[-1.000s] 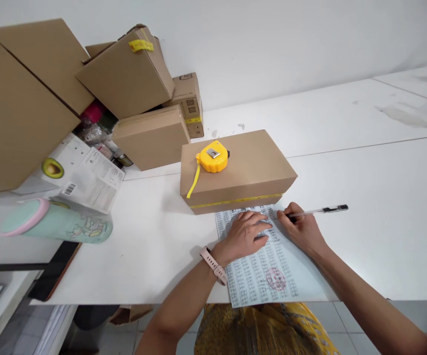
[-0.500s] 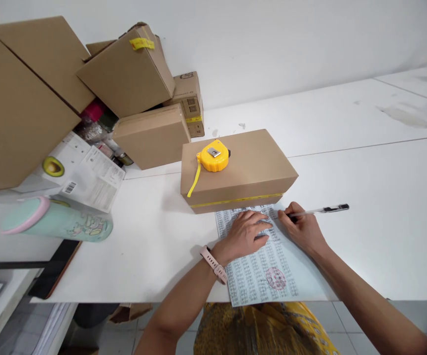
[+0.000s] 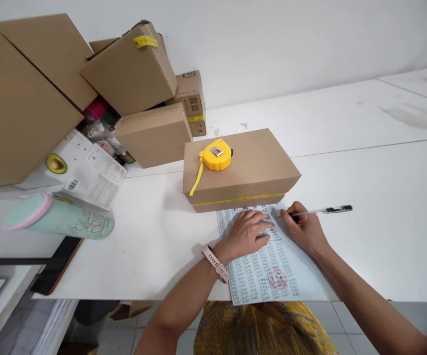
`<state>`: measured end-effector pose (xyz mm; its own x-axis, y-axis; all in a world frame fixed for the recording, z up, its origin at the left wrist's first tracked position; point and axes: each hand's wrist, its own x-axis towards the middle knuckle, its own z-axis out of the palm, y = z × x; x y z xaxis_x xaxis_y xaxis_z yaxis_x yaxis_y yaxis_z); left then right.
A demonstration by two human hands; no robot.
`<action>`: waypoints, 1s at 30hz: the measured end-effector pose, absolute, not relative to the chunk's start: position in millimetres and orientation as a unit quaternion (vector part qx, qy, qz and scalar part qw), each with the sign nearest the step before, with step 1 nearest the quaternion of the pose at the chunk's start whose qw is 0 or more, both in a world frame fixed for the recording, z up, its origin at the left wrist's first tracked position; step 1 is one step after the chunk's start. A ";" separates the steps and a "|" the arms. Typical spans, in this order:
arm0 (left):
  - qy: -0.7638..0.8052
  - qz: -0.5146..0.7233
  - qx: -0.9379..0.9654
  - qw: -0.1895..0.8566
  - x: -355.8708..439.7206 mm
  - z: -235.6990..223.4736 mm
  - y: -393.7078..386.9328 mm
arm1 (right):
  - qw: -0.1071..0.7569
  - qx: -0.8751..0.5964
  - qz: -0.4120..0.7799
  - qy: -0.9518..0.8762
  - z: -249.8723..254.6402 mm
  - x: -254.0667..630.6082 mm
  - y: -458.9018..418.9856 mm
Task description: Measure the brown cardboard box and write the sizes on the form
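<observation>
A pale printed sheet of paper [image 3: 260, 276] with rows of small characters and a round red stamp lies at the table's front edge. My left hand [image 3: 248, 231] rests flat on it, fingers spread, a pink watch strap on the wrist. Between the fingers of my right hand [image 3: 304, 229] is a clear pen [image 3: 328, 210] with a black end, slanting out to the right; its tip sits at the upper right of the sheet. Just beyond the paper stands a closed cardboard box [image 3: 250, 172], bearing a yellow tape measure [image 3: 217, 155] with a yellow strap.
Cardboard boxes [image 3: 128, 74] are stacked at the back left. Before them are a white carton [image 3: 98, 172] with an avocado picture and a mint-green tumbler [image 3: 65, 217]. A black flat object [image 3: 56, 266] lies at the left table edge. A white wall [image 3: 291, 44] rises behind.
The view has shifted slightly, so everything appears a little to the right. Both hands keep nearly the same place on the paper, and the pen stays in my right hand.
</observation>
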<state>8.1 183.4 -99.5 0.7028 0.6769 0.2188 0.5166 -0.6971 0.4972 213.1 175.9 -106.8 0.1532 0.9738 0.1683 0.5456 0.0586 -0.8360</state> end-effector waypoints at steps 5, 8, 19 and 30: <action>0.335 0.191 0.898 0.212 8.6 -98.6 183.1 | 0.411 -0.635 0.261 -0.599 -105.3 212.7 175.8; 0.336 0.194 0.895 0.217 8.3 -97.5 182.7 | 0.418 -0.634 0.268 -0.592 -106.2 211.8 176.2; 0.345 0.275 0.874 0.202 10.7 -93.5 178.3 | 0.341 -0.633 0.052 -0.693 -118.8 242.5 161.2; 0.585 0.454 0.672 -0.024 -28.0 25.5 228.1 | 0.339 -0.631 -0.009 -0.698 -142.9 246.2 169.0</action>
<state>-28.0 228.1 25.5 -0.0961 0.7642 0.6378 0.8083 -0.3141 0.4980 246.2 169.0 -142.9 0.0262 0.8743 0.4846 0.8865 0.2037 -0.4155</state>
